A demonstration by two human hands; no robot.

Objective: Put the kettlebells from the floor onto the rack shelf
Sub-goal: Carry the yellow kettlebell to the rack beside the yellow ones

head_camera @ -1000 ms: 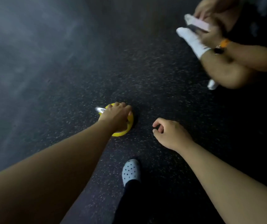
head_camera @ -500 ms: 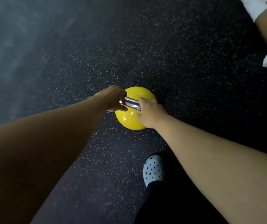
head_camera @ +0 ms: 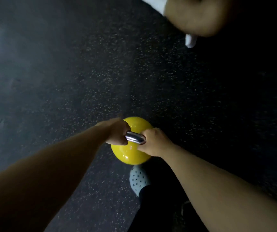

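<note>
A glossy yellow kettlebell [head_camera: 131,154] with a chrome handle [head_camera: 134,137] hangs low in the middle of the head view, over the dark speckled floor. My left hand [head_camera: 117,133] grips the handle's left end. On the handle's right end my right hand [head_camera: 154,143] is closed. Both fists hide the ends of the handle. The bell's lower edge overlaps my shoe in the picture. No rack shelf is in view.
My pale perforated clog [head_camera: 138,180] and dark trouser leg stand just below the kettlebell. Another person's bare leg [head_camera: 196,15], with a white sock and a white shoe [head_camera: 190,41], sits at the top right. Dark rubber floor [head_camera: 67,72] spreads to the left and ahead.
A second ago only my left hand was on the kettlebell; my right hand then joined on the handle. The bell now sits nearer to my foot in view, and the other person has shifted up-frame.
</note>
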